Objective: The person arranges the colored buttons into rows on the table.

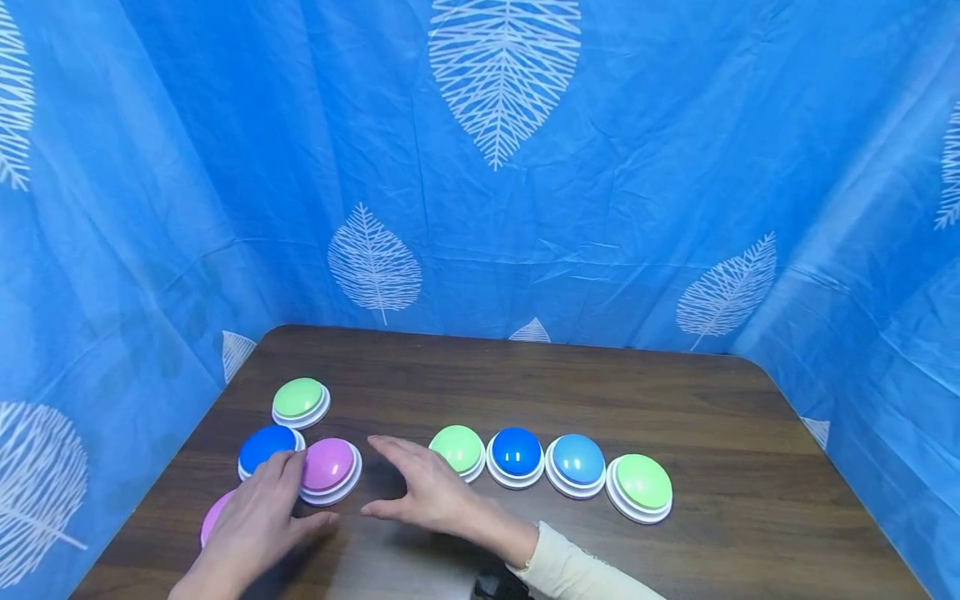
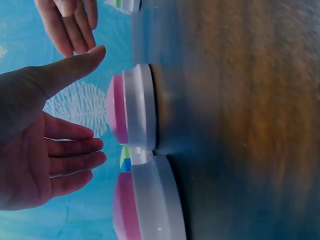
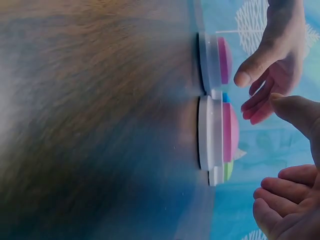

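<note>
My left hand (image 1: 258,521) hovers over the left cluster of round buttons, its fingers extended and thumb pointing right. It overlaps a dark blue button (image 1: 264,446) and a pink button (image 1: 215,517) in the head view. Another pink button (image 1: 328,465) with a white base stands just right of its fingertips. My right hand (image 1: 431,492) is held in the air right of that pink button, fingers and thumb spread apart, palm facing left. Both wrist views show the hands above the button tops with nothing in them.
A green button (image 1: 298,400) stands at the back left. Right of my right hand runs a row: green (image 1: 457,448), dark blue (image 1: 516,454), light blue (image 1: 577,460) and green (image 1: 643,483). Blue leaf-print curtains (image 1: 495,208) surround the brown wooden table (image 1: 735,517). A black object (image 1: 501,583) shows beneath my right sleeve.
</note>
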Demonstrator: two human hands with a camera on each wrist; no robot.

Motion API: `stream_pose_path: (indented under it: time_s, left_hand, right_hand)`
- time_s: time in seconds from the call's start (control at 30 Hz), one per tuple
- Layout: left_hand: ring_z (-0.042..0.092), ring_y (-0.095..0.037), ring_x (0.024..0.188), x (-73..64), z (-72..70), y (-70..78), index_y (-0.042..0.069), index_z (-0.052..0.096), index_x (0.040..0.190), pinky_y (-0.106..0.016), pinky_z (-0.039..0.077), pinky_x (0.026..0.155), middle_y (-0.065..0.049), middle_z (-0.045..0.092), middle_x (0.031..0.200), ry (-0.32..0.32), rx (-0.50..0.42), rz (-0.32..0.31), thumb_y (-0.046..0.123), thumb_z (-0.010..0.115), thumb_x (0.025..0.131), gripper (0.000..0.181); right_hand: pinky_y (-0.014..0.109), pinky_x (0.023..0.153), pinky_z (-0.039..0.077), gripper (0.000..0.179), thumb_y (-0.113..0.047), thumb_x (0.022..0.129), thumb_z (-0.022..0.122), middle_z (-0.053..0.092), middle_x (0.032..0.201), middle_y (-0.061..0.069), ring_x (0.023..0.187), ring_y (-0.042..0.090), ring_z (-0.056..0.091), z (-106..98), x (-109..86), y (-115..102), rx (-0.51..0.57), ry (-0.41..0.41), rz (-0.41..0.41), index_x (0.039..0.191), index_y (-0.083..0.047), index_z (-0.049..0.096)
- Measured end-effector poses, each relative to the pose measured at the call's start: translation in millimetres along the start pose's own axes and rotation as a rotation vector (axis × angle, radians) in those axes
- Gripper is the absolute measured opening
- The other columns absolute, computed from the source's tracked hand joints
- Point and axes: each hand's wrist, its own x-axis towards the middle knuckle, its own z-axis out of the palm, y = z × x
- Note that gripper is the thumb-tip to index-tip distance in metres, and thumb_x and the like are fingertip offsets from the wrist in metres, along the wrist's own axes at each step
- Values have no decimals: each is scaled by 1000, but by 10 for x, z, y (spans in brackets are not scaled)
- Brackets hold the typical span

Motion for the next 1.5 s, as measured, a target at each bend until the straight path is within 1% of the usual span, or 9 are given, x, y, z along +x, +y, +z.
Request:
stream_pose_path:
  time_s: [0.13,0.33,0.57,0.7,0.93,1.1,1.27,1.4,1.5]
  left_hand:
    - [57,-43,103,-6,28,-32,-16,54,120,-58,49,86,-28,57,112,-36,3,-24,42,91,65,89]
    - [56,-41,101,-12,71,-54,-16,55,119,-57,50,84,-26,56,108,-85,25,-71,43,91,66,87]
    - [56,-38,96,-15,110,-88,-15,57,115,-55,50,81,-23,55,103,-92,25,-92,42,90,67,83]
    - [56,-35,90,1,140,-119,-14,58,111,-53,51,78,-19,55,98,-97,29,-96,43,90,67,79]
    - [57,-33,84,40,183,-192,-12,60,105,-51,52,73,-15,55,88,-40,43,-40,41,92,64,74]
    - [57,-32,85,90,177,-222,-12,61,105,-52,52,74,-14,57,88,-66,25,-52,40,91,66,72]
    - [58,-33,87,103,164,-226,-9,62,104,-54,52,73,-14,58,89,-65,8,-76,38,90,67,66]
    - [60,-33,87,123,151,-229,-5,61,103,-55,53,71,-13,60,88,-103,-17,-106,36,89,70,60]
    - [61,-33,86,146,140,-233,-3,60,102,-55,53,70,-12,60,88,-138,-32,-127,36,88,72,57]
  right_hand:
    - [23,105,38,77,-38,82,81,56,140,9,129,14,51,65,62,-15,-34,7,-13,143,-2,50]
    - [23,105,39,77,-42,83,79,55,141,7,130,13,50,159,148,5,-74,-37,35,143,-3,49]
    - [24,104,40,78,-44,83,79,57,139,7,128,14,52,260,223,19,-116,-66,66,143,-4,50]
    - [23,103,40,79,-44,82,80,56,140,7,128,14,52,300,263,19,-92,-93,91,143,-4,50]
    - [20,103,38,81,-45,80,82,57,139,4,127,11,51,357,340,23,-56,-106,92,142,-5,50]
    - [19,102,39,81,-47,79,81,59,136,4,125,9,52,404,408,38,-33,-117,97,142,-6,51]
    - [20,101,41,81,-46,79,82,59,135,3,123,9,53,444,449,64,-18,-132,127,141,-6,51]
    - [21,101,41,80,-44,78,83,59,136,4,124,10,53,467,477,65,-15,-141,153,141,-6,51]
    - [21,99,42,77,-42,78,83,61,134,5,121,10,55,482,499,60,-27,-123,150,139,-6,53]
